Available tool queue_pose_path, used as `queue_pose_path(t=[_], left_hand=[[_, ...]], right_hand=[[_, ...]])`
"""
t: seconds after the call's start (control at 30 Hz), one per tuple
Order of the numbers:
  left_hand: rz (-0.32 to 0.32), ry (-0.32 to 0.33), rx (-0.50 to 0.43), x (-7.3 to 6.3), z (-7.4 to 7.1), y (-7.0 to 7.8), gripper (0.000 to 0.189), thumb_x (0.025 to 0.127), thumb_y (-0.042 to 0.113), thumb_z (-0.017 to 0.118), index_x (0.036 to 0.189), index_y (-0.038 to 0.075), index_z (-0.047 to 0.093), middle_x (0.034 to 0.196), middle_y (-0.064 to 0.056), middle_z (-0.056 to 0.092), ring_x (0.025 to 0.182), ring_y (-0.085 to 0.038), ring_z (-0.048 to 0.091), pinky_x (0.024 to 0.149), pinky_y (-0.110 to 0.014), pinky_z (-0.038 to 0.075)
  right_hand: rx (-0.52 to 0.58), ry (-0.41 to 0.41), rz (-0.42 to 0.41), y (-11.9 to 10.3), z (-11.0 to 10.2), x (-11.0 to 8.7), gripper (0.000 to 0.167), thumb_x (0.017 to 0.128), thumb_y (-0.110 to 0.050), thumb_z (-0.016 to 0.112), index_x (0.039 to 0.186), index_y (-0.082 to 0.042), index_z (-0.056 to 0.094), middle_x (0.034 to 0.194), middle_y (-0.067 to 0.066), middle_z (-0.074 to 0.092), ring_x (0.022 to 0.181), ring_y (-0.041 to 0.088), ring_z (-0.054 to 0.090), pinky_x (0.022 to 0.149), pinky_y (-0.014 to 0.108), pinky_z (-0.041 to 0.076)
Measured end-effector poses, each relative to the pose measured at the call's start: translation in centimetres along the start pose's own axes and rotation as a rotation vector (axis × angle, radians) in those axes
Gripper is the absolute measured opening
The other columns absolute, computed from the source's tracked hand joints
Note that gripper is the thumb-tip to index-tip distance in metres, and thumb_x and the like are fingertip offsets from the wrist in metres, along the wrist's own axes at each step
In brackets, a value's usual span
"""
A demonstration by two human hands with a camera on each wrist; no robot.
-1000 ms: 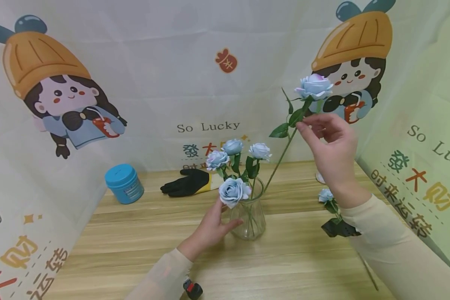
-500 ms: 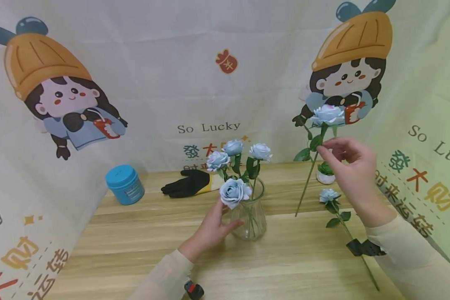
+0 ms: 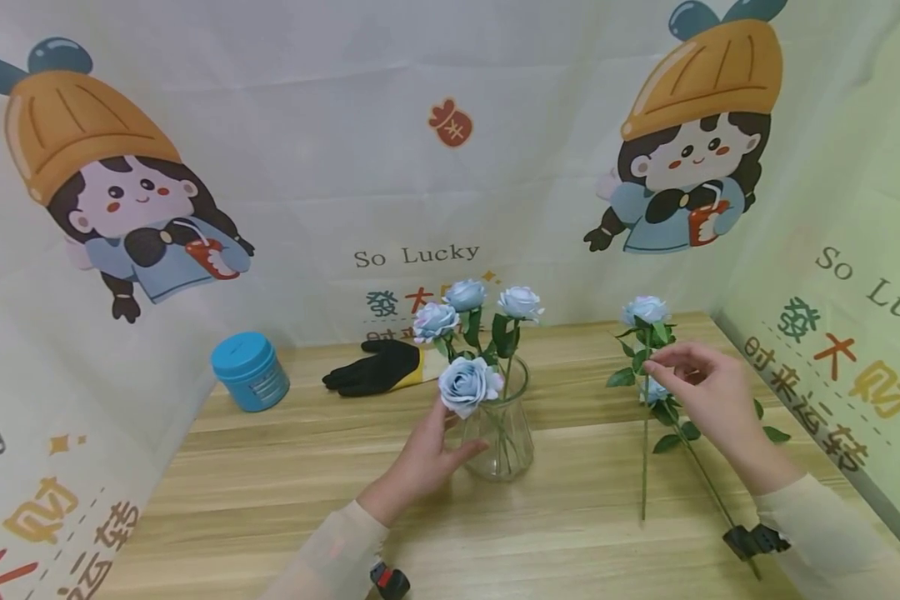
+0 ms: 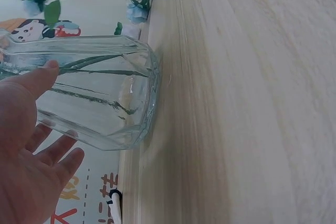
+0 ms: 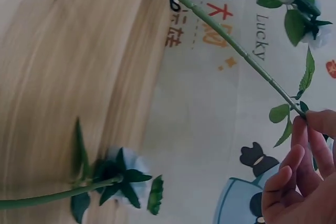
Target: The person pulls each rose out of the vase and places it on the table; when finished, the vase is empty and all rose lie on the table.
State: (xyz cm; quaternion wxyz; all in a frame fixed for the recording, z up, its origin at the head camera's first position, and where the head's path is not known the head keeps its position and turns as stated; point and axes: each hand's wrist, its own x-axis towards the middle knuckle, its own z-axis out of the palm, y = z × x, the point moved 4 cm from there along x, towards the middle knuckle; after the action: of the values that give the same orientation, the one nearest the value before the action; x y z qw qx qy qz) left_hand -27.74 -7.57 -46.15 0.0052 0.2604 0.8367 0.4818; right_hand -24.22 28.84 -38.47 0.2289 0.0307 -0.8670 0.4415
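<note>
1. My right hand (image 3: pixel 708 392) pinches a blue rose (image 3: pixel 645 311) by its upper stem, right of centre in the head view, stem foot on the wooden table (image 3: pixel 270 492).
2. My left hand (image 3: pixel 427 454), fingers spread, rests against the glass vase (image 3: pixel 504 433) at frame centre.
3. Another rose (image 3: pixel 654 392) lies beneath my right hand.

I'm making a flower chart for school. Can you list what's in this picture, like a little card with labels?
left hand: open, touching the vase
right hand: pinching a rose by its stem, just under the bloom
vase: clear glass, on the table, four blue roses in it
other rose: lying on the table, behind the right hand
also on table: blue tub, black glove
</note>
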Motion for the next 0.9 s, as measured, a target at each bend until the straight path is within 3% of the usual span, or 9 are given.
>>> queue_pose_path(t=[0.27, 0.43, 0.6, 0.9], left_hand=[[-0.004, 0.001, 0.012, 0.0, 0.0, -0.1, 0.087, 0.094, 0.017, 0.078, 0.162, 0.021, 0.024, 0.165, -0.006, 0.038, 0.146, -0.029, 0.048, 0.12, -0.048, 0.043], [0.008, -0.004, 0.011, -0.1, 0.0, 0.0, 0.087, 0.094, 0.017, 0.078, 0.162, 0.019, 0.024, 0.166, -0.007, 0.038, 0.146, -0.031, 0.048, 0.12, -0.049, 0.043], [0.008, 0.001, 0.017, 0.0, 0.0, 0.1, 0.086, 0.094, 0.015, 0.078, 0.161, 0.019, 0.025, 0.165, -0.006, 0.039, 0.146, -0.029, 0.047, 0.12, -0.048, 0.043], [0.012, 0.001, 0.02, 0.0, 0.0, 0.0, 0.086, 0.094, 0.015, 0.077, 0.161, 0.018, 0.025, 0.165, -0.007, 0.038, 0.146, -0.03, 0.048, 0.12, -0.049, 0.042]], right_hand=[[-0.105, -0.162, -0.009, 1.7, 1.4, -0.5, 0.013, 0.094, -0.02, 0.077, 0.098, -0.008, 0.076, 0.086, 0.007, 0.076, 0.068, 0.003, 0.058, 0.056, 0.022, 0.049], [-0.114, -0.275, 0.043, 3.6, 2.5, -0.6, 0.015, 0.095, -0.021, 0.076, 0.099, -0.007, 0.075, 0.086, 0.006, 0.076, 0.071, 0.011, 0.066, 0.059, 0.022, 0.051], [-0.126, -0.352, 0.04, 5.0, 3.8, -0.6, 0.01, 0.094, -0.017, 0.077, 0.096, -0.007, 0.074, 0.083, 0.003, 0.076, 0.071, 0.012, 0.067, 0.059, 0.024, 0.049], [-0.195, -0.415, 0.069, 6.4, 5.0, -0.8, 0.007, 0.092, -0.018, 0.077, 0.093, -0.011, 0.074, 0.085, 0.001, 0.074, 0.077, 0.013, 0.065, 0.062, 0.028, 0.049]])
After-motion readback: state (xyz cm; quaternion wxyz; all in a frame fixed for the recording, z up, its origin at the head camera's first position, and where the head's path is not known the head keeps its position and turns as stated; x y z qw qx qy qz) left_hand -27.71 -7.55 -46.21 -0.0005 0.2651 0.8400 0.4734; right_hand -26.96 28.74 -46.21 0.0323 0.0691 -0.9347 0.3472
